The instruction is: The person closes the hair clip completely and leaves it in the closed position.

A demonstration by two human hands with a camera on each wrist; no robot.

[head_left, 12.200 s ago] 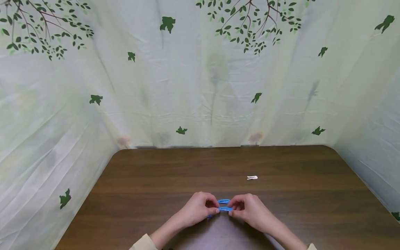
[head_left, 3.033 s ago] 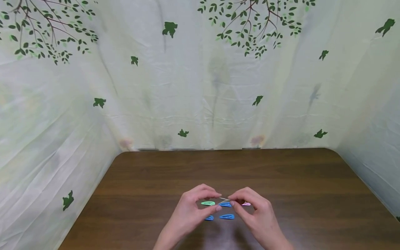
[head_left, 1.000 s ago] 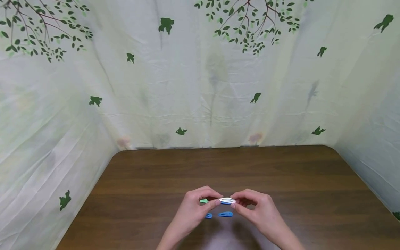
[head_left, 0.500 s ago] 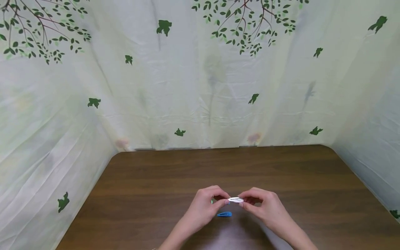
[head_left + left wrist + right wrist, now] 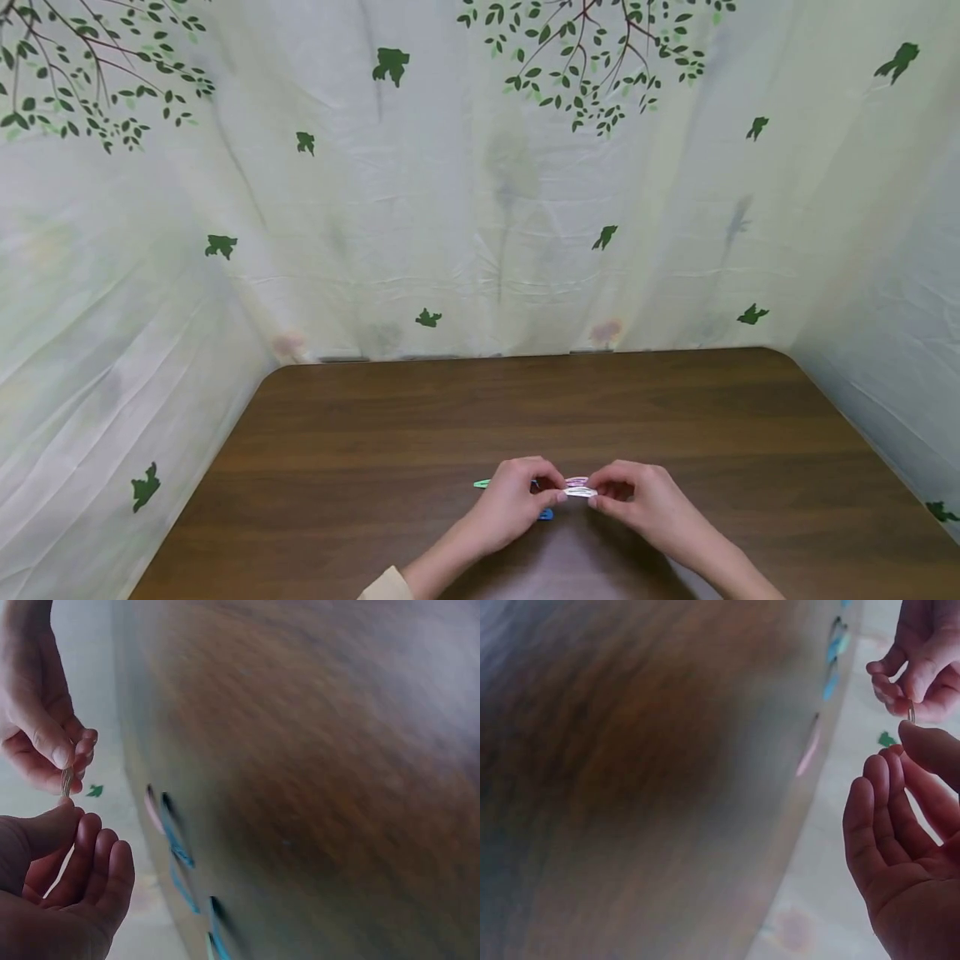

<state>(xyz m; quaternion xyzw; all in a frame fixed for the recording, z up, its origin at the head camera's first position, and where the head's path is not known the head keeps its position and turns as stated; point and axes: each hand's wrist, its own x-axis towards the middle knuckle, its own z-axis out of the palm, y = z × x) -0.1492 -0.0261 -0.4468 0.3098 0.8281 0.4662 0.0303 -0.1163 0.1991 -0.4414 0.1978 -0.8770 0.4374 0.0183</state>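
Note:
A white snap hair clip (image 5: 580, 492) spans the gap between both hands, above the table. The thumb and finger of my left hand (image 5: 513, 504) pinch one end; those of my right hand (image 5: 643, 504) pinch the other. In the left wrist view the clip (image 5: 67, 782) appears as a thin strip, edge-on. Just behind it, a pink hair clip (image 5: 576, 481) lies on the table. My left hand partly hides a blue hair clip (image 5: 546, 515) and a green hair clip (image 5: 481, 483). Further blue clips (image 5: 179, 883) show in the left wrist view.
The brown wooden table (image 5: 375, 425) has rounded far corners. A pale curtain (image 5: 480, 192) printed with leaves and branches hangs behind it and down both sides.
Twelve seconds ago both hands held a blue clip while the white one lay farther back. Since then the white clip has been picked up. Over the last second, both hands shifted right with it.

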